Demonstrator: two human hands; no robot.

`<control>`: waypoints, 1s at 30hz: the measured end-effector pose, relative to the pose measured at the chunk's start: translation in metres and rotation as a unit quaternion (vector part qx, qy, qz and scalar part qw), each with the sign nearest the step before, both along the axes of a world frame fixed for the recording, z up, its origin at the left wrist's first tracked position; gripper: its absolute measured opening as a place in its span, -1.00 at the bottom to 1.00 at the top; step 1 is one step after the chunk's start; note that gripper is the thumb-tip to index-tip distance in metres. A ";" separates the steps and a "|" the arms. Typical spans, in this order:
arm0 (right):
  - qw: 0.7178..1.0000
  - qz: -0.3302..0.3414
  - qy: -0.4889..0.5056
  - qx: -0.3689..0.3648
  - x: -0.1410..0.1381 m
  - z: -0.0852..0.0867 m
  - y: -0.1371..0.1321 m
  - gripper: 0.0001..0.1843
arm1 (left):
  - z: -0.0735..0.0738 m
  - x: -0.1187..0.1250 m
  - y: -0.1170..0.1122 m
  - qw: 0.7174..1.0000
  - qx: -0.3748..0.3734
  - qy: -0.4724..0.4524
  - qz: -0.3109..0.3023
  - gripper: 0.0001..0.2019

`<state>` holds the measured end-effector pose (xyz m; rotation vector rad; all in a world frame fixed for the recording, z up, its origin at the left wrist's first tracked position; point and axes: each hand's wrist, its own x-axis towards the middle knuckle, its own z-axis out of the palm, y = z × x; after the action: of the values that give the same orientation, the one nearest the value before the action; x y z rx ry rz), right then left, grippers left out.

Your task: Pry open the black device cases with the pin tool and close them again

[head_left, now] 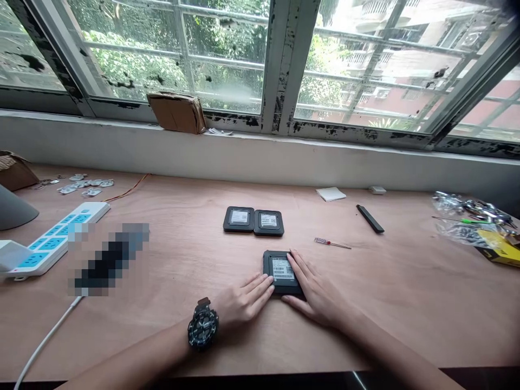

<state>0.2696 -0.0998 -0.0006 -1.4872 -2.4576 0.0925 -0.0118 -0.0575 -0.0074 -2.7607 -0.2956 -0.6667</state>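
The left hand is laid palm down, its straight fingers brought together and touching the left edge of a labelled black case. The right hand is extended along the right side, its thumb held apart by the near edge. The case is touched, unenclosed by either hand, on the table. At far right, metal items are lodged among clear plastic bags.

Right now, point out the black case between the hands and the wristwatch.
Black case (283,269), head view: on its white label.
Wristwatch (203,328), head view: on its dial.
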 end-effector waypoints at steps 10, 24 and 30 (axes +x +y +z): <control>1.000 0.001 0.006 -0.008 -0.002 0.002 -0.001 0.03 | 0.004 0.000 0.002 0.997 -0.073 0.005 -0.017 -0.58; 1.000 -0.011 -0.002 -0.013 -0.008 0.000 -0.002 0.05 | 0.010 -0.002 0.003 0.996 -0.092 -0.002 0.007 -0.65; 1.000 -0.026 0.016 -0.009 -0.010 -0.001 -0.005 0.05 | 0.008 -0.002 0.003 0.997 -0.077 -0.003 0.005 -0.65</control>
<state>0.2592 -0.1052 -0.0020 -1.5432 -2.3979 0.1269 -0.0134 -0.0540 0.0011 -2.9001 -0.3773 -0.6761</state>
